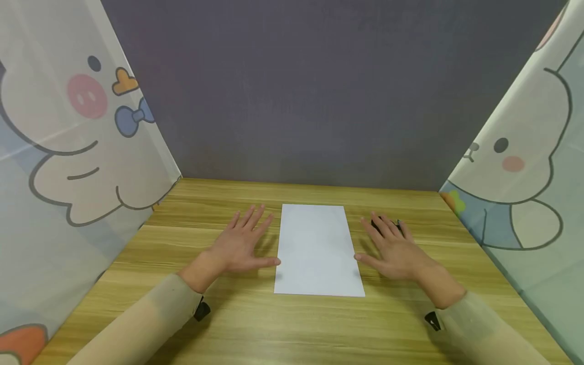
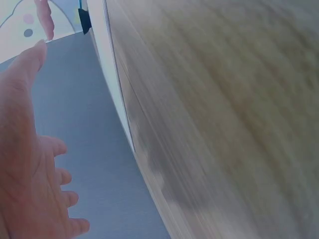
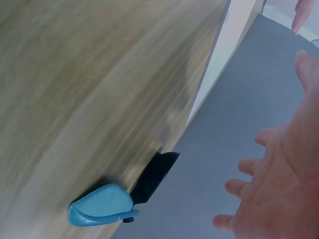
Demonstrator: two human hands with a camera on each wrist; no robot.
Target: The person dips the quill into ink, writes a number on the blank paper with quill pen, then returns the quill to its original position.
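My left hand (image 1: 239, 246) and right hand (image 1: 394, 248) lie flat, fingers spread and holding nothing, flanking the white paper sheet (image 1: 316, 249) on the table (image 1: 292, 324).

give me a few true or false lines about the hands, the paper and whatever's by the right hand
1. The sheet of white paper lies flat on the wooden table between the two hands. True.
2. The left hand holds the paper off the table. False: its fingers are spread and it grips nothing, beside the paper's left edge.
3. A binder clip with a blue handle sits near the right hand. True.
4. The right hand is a closed fist. False: its fingers are spread.
5. The paper is crumpled. False: it looks smooth.
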